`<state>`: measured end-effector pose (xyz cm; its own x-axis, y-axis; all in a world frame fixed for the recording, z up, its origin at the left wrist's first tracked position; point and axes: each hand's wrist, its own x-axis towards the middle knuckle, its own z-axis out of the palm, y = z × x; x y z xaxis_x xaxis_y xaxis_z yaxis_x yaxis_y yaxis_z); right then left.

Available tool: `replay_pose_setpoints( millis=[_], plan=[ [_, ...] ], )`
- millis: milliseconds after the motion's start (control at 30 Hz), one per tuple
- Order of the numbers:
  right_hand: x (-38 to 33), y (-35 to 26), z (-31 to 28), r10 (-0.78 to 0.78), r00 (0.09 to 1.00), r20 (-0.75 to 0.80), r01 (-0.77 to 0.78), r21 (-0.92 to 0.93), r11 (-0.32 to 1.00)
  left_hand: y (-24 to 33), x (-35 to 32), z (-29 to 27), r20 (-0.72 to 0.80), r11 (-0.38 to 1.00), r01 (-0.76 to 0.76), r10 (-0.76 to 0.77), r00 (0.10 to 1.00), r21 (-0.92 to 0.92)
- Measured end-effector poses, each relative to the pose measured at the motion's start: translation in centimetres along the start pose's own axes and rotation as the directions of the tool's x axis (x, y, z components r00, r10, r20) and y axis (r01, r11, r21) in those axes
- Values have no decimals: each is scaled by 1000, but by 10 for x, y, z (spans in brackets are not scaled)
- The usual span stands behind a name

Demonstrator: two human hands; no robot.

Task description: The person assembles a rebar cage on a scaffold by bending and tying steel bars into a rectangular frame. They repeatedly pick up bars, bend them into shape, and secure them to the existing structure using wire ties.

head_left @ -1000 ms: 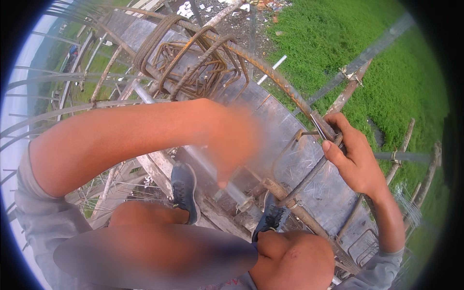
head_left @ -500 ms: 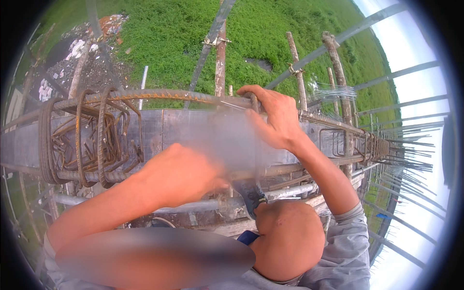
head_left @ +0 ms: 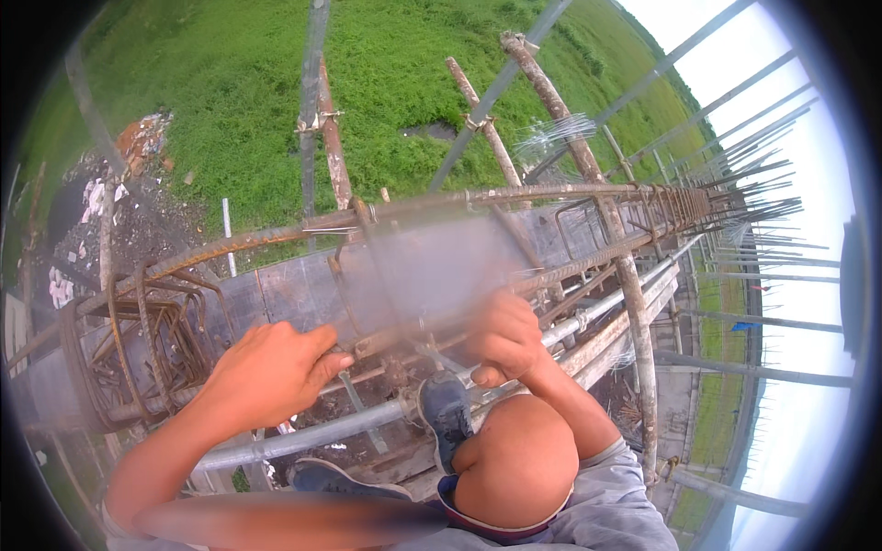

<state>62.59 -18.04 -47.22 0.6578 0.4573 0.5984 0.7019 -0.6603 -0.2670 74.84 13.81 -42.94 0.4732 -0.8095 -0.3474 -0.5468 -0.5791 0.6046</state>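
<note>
My left hand (head_left: 276, 372) is closed with thumb and fingers pressed together, beside the near lower rebar (head_left: 386, 338). Whatever it grips, if anything, is too small or hidden to name. To its right, my right hand (head_left: 507, 340) is curled near the same bar and slightly smeared by motion; its contents are hidden. Between and beyond my hands, a single rebar stirrup (head_left: 366, 220) loops around the far upper rebar (head_left: 248, 241), its lower part smeared. A hazy blur covers the middle of the beam cage.
Bunched stirrups (head_left: 152, 340) hang on the cage at the left. A grey formwork panel (head_left: 294, 285) lies behind the bars. Wooden posts (head_left: 634, 321) and a metal scaffold pipe (head_left: 322, 433) run close by. My shoe (head_left: 446, 413) is below, near the pipe. Rebar ends (head_left: 763, 202) stick out at the right.
My right hand has left the stirrup at the far upper bar and come down toward me. My left hand has moved left and down. The view has shifted right and tilted.
</note>
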Motion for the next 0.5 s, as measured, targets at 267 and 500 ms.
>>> replay_pose_setpoints(
  millis=[267, 500],
  plan=[
    [-92, -28, 140, 789, 589, 176, -806, 196, 558, 34, 80, -50, -658, 825, -139, 528, 537, 548],
    [-82, -9, 190, 586, 717, 376, -651, 661, 373, 24, 147, -56, -283, 995, -23, 49, 958, 93]
  ],
)
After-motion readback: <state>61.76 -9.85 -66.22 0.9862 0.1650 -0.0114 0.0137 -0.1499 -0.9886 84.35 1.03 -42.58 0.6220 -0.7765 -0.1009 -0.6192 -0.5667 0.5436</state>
